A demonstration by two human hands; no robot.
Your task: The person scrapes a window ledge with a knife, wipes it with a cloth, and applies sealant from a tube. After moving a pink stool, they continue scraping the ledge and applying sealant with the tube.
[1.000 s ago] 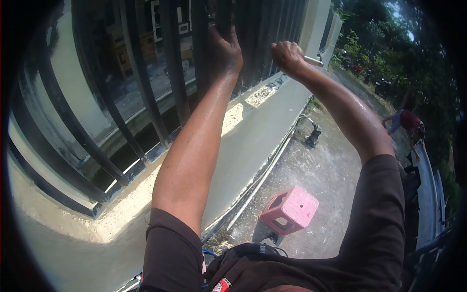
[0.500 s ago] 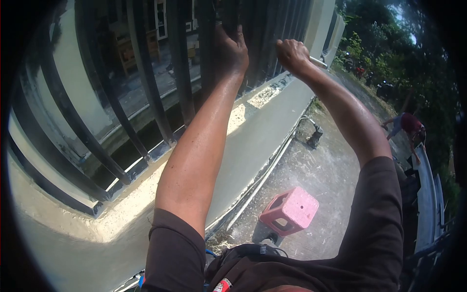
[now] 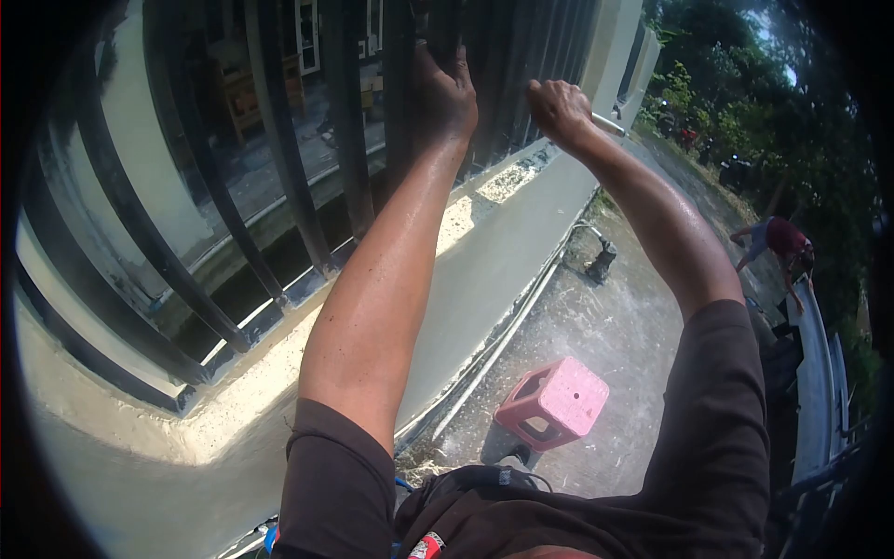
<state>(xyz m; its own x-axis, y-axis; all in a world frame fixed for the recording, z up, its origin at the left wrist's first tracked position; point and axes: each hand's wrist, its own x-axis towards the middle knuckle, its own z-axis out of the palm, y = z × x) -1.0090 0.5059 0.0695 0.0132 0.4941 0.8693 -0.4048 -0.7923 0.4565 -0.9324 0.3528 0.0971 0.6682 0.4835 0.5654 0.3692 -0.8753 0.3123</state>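
My left hand is raised to the dark fence bars, thumb and a finger on either side of one bar. It appears to grip that bar, though deep shadow hides most of the fingers. Further right, my right hand is closed in a fist close to the bars. A pale, thin rod sticks out of the fist on the wrist side; whatever is at its other end is hidden. Below both hands runs the top of a low plastered wall, where the bars stand.
A pink plastic stool stands on the concrete ground below me. Pale pipes run along the wall's foot, near a dark object. At far right a person in a red top bends over a long pale panel.
My right hand has shifted very slightly, with the rod tilting a little. The left hand stays at the same bar. The view has moved barely at all.
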